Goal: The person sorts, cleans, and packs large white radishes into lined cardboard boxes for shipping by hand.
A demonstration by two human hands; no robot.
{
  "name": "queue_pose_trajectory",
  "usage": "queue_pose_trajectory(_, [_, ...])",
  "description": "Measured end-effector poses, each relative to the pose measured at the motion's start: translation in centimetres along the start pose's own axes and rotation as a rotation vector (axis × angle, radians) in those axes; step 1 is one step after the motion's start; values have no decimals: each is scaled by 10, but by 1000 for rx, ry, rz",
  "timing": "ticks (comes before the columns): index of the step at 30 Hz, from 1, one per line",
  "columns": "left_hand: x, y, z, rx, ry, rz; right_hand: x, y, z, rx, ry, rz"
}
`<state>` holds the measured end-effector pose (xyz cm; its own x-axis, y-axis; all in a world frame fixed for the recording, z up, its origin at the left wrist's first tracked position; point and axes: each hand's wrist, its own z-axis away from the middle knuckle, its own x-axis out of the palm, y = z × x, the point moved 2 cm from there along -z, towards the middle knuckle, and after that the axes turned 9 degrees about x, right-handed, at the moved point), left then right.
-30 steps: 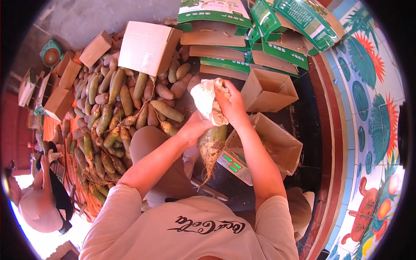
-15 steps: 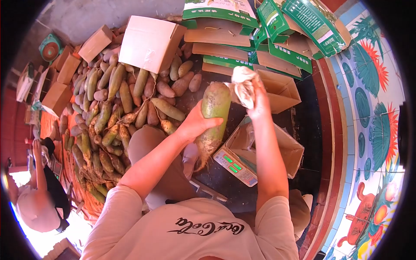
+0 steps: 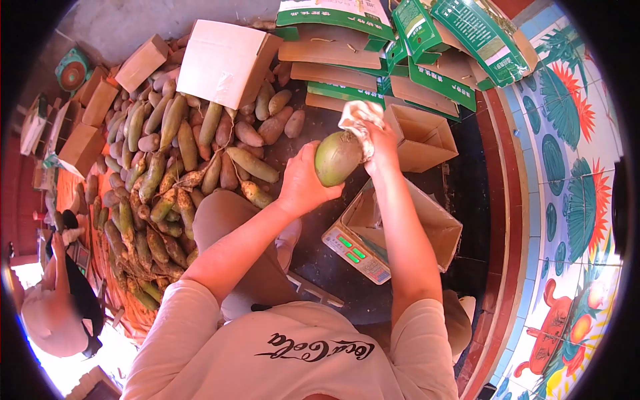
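Ground: dark floor [image 3: 470, 200], with a red kerb and a painted tile strip [image 3: 573, 167] curving along the right. Bright sun throughout.

Left half: a big heap of long green-brown roots [image 3: 167, 173], with a plain closed carton [image 3: 223, 60] lying on its far edge and smaller cartons scattered at far left. Far centre to far right: a stack of flattened green printed cartons [image 3: 427, 40]. Just this side of it stands a small open box [image 3: 420, 137]. A larger open box [image 3: 417, 223] lies nearer, and a scale [image 3: 353, 250] with green digits sits against its near-left side. Another person [image 3: 47, 313] crouches at near left.

Hands, raised over the floor in mid-scene:
- Left hand [image 3: 307, 183]: fingers wrapped round the lower side of a green radish [image 3: 337, 158], held up in the air with its end toward the camera, above the larger open box.
- Right hand [image 3: 380, 143]: fingers bunched on a white cloth [image 3: 357, 117], pressed to the radish's far-right side.
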<state>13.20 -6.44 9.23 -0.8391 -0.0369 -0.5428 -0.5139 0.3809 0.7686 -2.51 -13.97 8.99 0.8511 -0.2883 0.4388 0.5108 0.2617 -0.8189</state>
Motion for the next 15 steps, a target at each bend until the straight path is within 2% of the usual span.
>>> queue_pose_trajectory(3, [-3,7,-4,1,44,53,-27,-16,-2,-145,134,154])
queue_pose_trajectory(4, [-2,6,-2,-17,33,59,-29,-28,6,-333,150,374])
queue_pose_trajectory(5, [-1,4,-3,-31,23,63,-44,-32,-1,-634,213,708])
queue_pose_trajectory(7, [2,4,-6,-47,-8,78,-34,-40,20,-601,188,859])
queue_pose_trajectory(9, [5,5,-7,-65,-43,97,-12,-43,52,-208,-163,599])
queue_pose_trajectory(10, [5,7,-8,-23,-30,54,-3,-39,60,-251,-279,568])
queue_pose_trajectory(11, [5,9,-7,14,-18,10,4,-35,70,-241,-298,581])
queue_pose_trajectory(13, [1,12,-4,60,-7,-58,14,-37,78,-133,-354,395])
queue_pose_trajectory(15, [-1,15,-6,90,3,-99,19,-43,79,-157,-410,508])
